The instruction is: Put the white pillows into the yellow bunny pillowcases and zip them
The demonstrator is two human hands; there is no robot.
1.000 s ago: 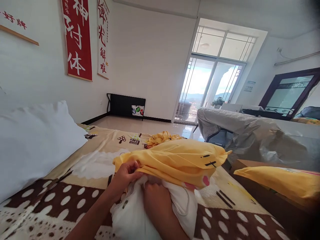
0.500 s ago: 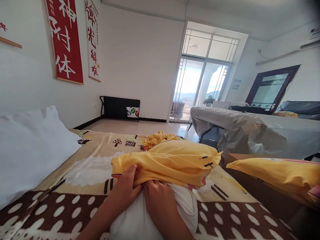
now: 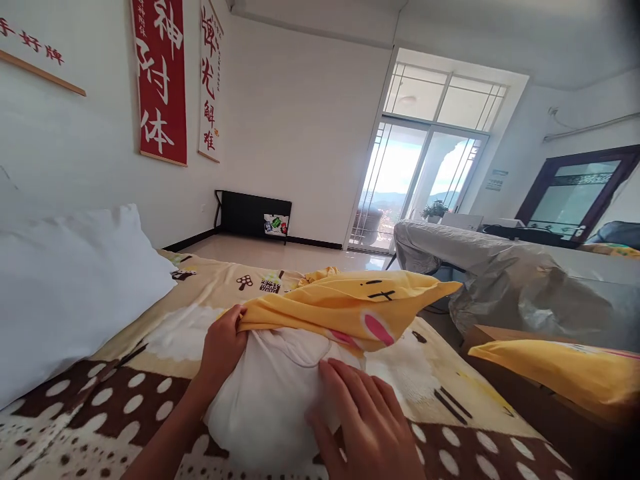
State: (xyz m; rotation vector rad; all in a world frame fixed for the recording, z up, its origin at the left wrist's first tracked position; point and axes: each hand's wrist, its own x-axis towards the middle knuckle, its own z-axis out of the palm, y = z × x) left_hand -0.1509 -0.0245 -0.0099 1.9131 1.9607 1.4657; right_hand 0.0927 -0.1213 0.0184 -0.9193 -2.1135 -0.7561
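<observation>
A yellow pillowcase (image 3: 320, 303) with pink patches and black marks covers the far part of a white pillow (image 3: 275, 393). The near part of that pillow bulges out of the case towards me. My left hand (image 3: 225, 340) is closed on the left edge of the case's opening. On the right, my right hand (image 3: 367, 413) lies against the pillow's side with its fingers spread, just below the yellow cloth. Part of the pillow is hidden inside the case.
Underneath lies a brown and cream patterned blanket (image 3: 135, 400). Another white pillow (image 3: 90, 287) rests at the left. A yellow-covered pillow (image 3: 560, 370) sits on a cardboard box (image 3: 493, 333) at the right. Behind it stands a table under plastic sheeting (image 3: 500, 260).
My right hand has let go of the case's edge and moved right and nearer, its fingers opening. My left hand has shifted left with the edge. More white pillow shows.
</observation>
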